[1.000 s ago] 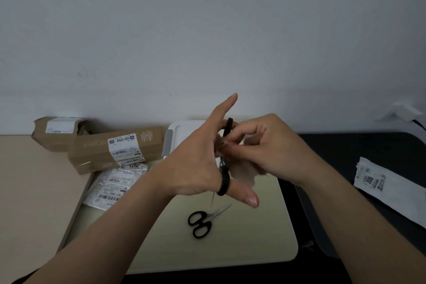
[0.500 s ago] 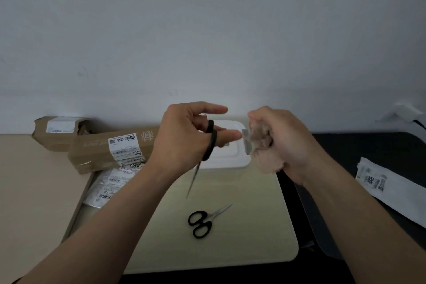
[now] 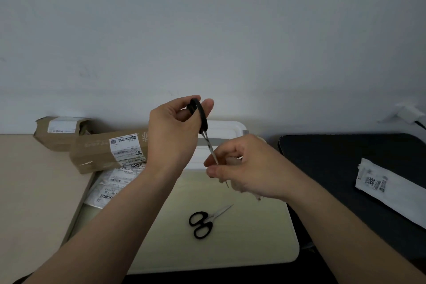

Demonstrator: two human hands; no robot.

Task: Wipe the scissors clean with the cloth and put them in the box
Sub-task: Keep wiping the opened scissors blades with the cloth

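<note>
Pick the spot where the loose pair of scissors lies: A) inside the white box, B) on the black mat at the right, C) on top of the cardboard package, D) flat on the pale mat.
D: the loose scissors lie flat on the pale mat, below the left hand, which holds the other pair in the air.

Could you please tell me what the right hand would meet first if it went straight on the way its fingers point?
Probably the left hand, just beyond the scissors blade that the right hand pinches through the cloth; depth is unclear.
</note>
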